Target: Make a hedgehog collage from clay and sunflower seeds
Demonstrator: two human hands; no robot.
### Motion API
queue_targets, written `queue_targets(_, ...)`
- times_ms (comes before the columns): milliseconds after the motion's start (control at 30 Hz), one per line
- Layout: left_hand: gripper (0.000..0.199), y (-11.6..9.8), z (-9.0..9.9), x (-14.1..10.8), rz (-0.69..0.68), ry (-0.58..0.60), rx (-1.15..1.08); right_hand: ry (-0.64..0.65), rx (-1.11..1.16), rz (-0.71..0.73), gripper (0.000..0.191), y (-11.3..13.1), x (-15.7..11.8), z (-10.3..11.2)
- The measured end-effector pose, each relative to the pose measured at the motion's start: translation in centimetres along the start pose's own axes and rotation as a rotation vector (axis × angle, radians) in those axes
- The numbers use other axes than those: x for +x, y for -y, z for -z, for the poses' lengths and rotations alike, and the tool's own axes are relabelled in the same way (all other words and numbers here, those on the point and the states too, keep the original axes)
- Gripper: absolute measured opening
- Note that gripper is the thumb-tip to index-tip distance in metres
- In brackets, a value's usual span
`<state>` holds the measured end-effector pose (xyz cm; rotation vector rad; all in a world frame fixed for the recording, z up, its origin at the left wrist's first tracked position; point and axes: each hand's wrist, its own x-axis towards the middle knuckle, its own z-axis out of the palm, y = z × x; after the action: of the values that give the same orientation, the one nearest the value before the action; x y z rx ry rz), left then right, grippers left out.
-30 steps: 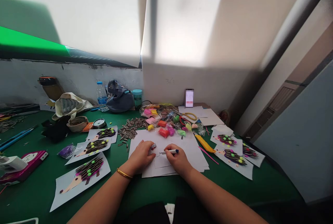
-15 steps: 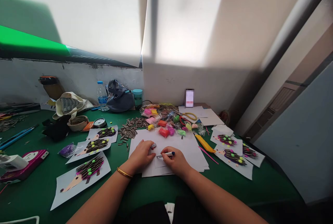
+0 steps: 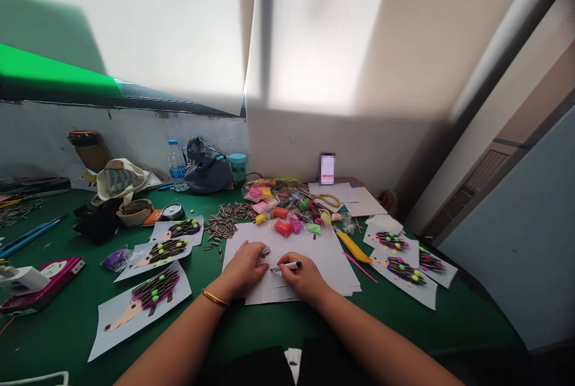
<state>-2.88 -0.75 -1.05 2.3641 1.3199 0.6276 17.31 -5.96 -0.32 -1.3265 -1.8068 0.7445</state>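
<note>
White sheets of paper (image 3: 314, 260) lie stacked on the green table. A dark-tipped white pen (image 3: 293, 266) is pinched in my right hand (image 3: 300, 277), its point low over the paper. My left hand (image 3: 246, 267) rests on the left side of the sheets, its fingers curled around a small pale item (image 3: 265, 251), perhaps a pen cap, mostly hidden. Packets of coloured clay (image 3: 283, 228) sit at the top edge of the paper. Striped sunflower seeds (image 3: 222, 223) are heaped to the upper left.
Hedgehog pictures (image 3: 144, 308) lie at left, and more (image 3: 402, 275) at right. A yellow cutter (image 3: 353, 247) and pink tool (image 3: 360, 267) border the paper. Behind stand a phone (image 3: 327, 169), a bottle (image 3: 176, 164), a bag (image 3: 206, 167) and a teal-lidded jar (image 3: 238, 169).
</note>
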Motion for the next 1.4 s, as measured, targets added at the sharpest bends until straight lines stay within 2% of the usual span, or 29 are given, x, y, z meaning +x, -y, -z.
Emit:
queue_targets(833, 0.032, 0.57, -0.39, 0.12, -0.021, -0.016, 0.007, -0.052, -0.006, -0.026, 0.016, -0.82, 0.08, -0.22)
queue_targets(1400, 0.033, 0.07, 0.02, 0.12, -0.007, -0.006, 0.020, -0.017, 0.041, -0.020, 0.017, -0.84, 0.23, -0.27)
